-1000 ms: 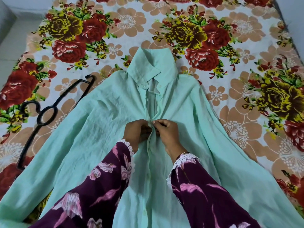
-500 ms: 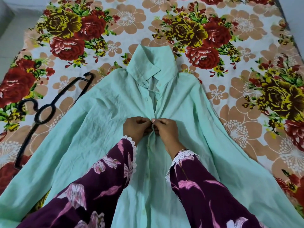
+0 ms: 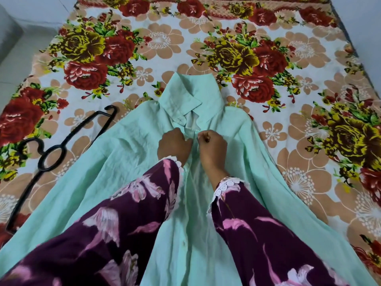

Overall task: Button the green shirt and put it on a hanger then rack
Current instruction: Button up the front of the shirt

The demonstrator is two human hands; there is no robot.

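No writing or label can be read on anything. The green shirt (image 3: 127, 162) is pale mint, thin and creased, spread front-up on the bed (image 3: 309, 141) over a floral sheet, collar at the far end and sleeves fanned out to left and right. The left hand (image 3: 174, 145) and right hand (image 3: 212, 146) sit close together just below the collar, each pinched shut on an edge of the shirt's front opening. A black hanger (image 3: 51, 157) lies on the sheet at the left, its right arm tucked under the shirt.
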